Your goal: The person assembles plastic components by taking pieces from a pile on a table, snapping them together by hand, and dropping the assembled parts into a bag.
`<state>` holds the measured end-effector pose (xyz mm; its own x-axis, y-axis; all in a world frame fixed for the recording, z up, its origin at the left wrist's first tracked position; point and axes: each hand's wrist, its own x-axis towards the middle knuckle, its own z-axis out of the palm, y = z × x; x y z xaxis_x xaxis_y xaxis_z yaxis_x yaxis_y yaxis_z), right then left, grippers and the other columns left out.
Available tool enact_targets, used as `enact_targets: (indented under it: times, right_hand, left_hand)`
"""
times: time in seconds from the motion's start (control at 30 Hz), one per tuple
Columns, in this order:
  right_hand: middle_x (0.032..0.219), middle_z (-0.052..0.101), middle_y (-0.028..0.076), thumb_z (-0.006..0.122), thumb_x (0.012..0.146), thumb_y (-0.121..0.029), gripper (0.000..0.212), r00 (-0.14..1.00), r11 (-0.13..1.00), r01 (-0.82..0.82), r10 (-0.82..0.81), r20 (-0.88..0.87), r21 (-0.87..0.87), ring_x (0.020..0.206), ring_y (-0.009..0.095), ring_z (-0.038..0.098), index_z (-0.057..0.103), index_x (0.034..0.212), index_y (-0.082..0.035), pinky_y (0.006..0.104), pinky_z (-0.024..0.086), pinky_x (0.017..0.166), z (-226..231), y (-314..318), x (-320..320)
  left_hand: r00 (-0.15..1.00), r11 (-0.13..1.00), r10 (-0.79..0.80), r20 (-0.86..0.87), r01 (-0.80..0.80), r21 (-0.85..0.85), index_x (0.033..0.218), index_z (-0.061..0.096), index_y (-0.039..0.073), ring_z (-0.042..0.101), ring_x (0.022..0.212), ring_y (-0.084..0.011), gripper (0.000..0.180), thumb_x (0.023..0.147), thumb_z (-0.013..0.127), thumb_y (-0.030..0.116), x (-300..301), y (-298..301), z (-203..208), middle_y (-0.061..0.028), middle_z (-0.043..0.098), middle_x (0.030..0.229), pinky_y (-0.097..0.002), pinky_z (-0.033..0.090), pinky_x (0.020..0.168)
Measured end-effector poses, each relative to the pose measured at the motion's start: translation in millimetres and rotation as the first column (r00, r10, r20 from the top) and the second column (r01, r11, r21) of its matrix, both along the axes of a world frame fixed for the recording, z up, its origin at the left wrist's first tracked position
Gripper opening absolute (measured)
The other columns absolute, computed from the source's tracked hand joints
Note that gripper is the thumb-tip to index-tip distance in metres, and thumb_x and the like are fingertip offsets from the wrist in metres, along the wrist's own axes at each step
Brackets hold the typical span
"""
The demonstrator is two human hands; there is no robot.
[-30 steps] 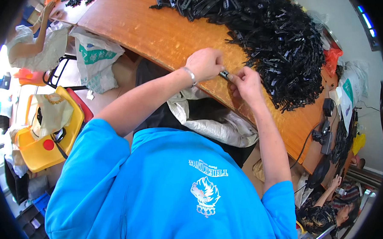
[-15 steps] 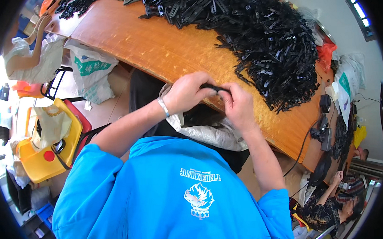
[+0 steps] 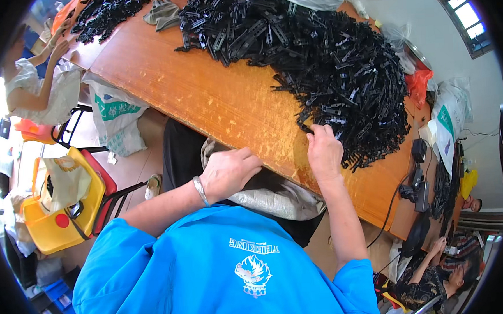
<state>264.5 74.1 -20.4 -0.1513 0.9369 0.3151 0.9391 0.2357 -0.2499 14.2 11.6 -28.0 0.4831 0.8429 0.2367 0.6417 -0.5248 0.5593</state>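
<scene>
A large heap of long, slotted black plastic pieces (image 3: 360,79) covers the far right part of the wooden table (image 3: 204,97). My right hand (image 3: 325,151) is at the heap's near left edge, its thumb and fingers pinched on one black plastic piece (image 3: 305,126). Over the table's front edge, my left hand (image 3: 229,172) is closed with its fingers curled together; whether anything is in them is hidden. A bracelet (image 3: 200,191) is on the left wrist. Just below the hands, an open white woven sack (image 3: 281,201) hangs at the table edge by my lap.
A grey glove (image 3: 163,15) and a smaller black heap (image 3: 108,16) lie at the far left. Yellow chairs (image 3: 63,221) and a white sack (image 3: 118,115) stand left. Cables and black adapters (image 3: 418,175) sit right. Co-workers are at left (image 3: 32,88) and lower right (image 3: 428,278).
My hands have parted from the black piece they both held. The right moved forward to the heap and pinches a piece; the left moved down and slightly left, above the sack.
</scene>
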Motion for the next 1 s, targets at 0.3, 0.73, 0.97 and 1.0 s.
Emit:
enact_targets:
  times: [0.3,0.73,0.97,1.0]
  right_hand:
    - [0.095,0.056,0.013,0.068,0.085,-0.014,0.012,0.994,0.995,-0.069,0.075,-0.077,0.075,0.073,0.035,0.065,0.062,0.092,-0.007,0.0449,0.053,0.061,-9.3,18.0,-20.6]
    - [0.092,0.057,0.013,0.069,0.085,-0.012,0.013,0.978,0.983,-0.166,0.173,-0.114,0.074,0.070,0.035,0.064,0.060,0.094,-0.007,0.0443,0.052,0.058,-19.3,39.3,-57.1]
    - [0.093,0.057,0.012,0.069,0.085,-0.013,0.012,0.961,0.975,-0.217,0.223,-0.166,0.053,0.071,0.035,0.064,0.061,0.093,-0.008,0.0446,0.052,0.060,-20.5,28.7,-63.9]
    - [0.093,0.058,0.012,0.069,0.084,-0.013,0.012,0.958,0.972,-0.228,0.233,-0.167,0.051,0.072,0.035,0.064,0.061,0.092,-0.008,0.0446,0.052,0.060,-20.6,28.0,-66.8]
  left_hand:
    - [0.987,0.917,0.143,0.073,-0.159,0.366,0.111,0.063,0.007,0.058,0.101,-0.0295,0.030,0.082,0.060,0.000,28.9,178.3,1.3,-0.0101,0.059,0.109,-0.0385,0.051,0.084]
    - [0.989,0.951,0.070,-0.129,-0.028,0.308,0.110,0.061,0.007,0.057,0.103,-0.0305,0.029,0.082,0.060,0.002,40.8,220.0,-5.5,-0.0107,0.052,0.103,-0.0394,0.053,0.082]
    - [0.989,0.946,0.075,-0.130,-0.029,0.322,0.098,0.059,0.004,0.056,0.102,-0.0313,0.020,0.079,0.060,0.000,15.0,195.5,-2.9,-0.0131,0.052,0.104,-0.0382,0.055,0.080]
    - [0.990,0.947,0.076,-0.121,-0.034,0.318,0.098,0.060,0.005,0.056,0.102,-0.0314,0.021,0.078,0.061,0.000,10.4,191.7,-3.6,-0.0129,0.053,0.104,-0.0387,0.054,0.080]
